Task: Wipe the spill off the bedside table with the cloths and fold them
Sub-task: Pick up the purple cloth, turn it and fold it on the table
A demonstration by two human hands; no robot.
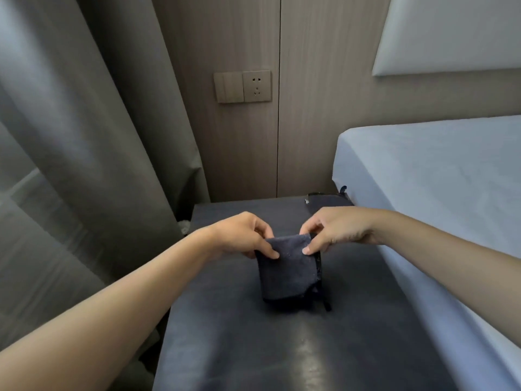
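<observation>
A small dark blue-grey cloth hangs folded over the middle of the dark bedside table. Its lower edge touches the tabletop, and a dark hanging loop trails from its right side. My left hand pinches the cloth's upper left corner between thumb and fingers. My right hand pinches the upper right corner the same way. A second dark cloth lies flat at the table's far right corner, partly hidden behind my right hand. A faint shiny streak shows on the near part of the tabletop.
A bed with a pale blue sheet runs along the table's right side. Grey curtains hang at the left. A wall socket and switch sit on the wooden wall behind the table.
</observation>
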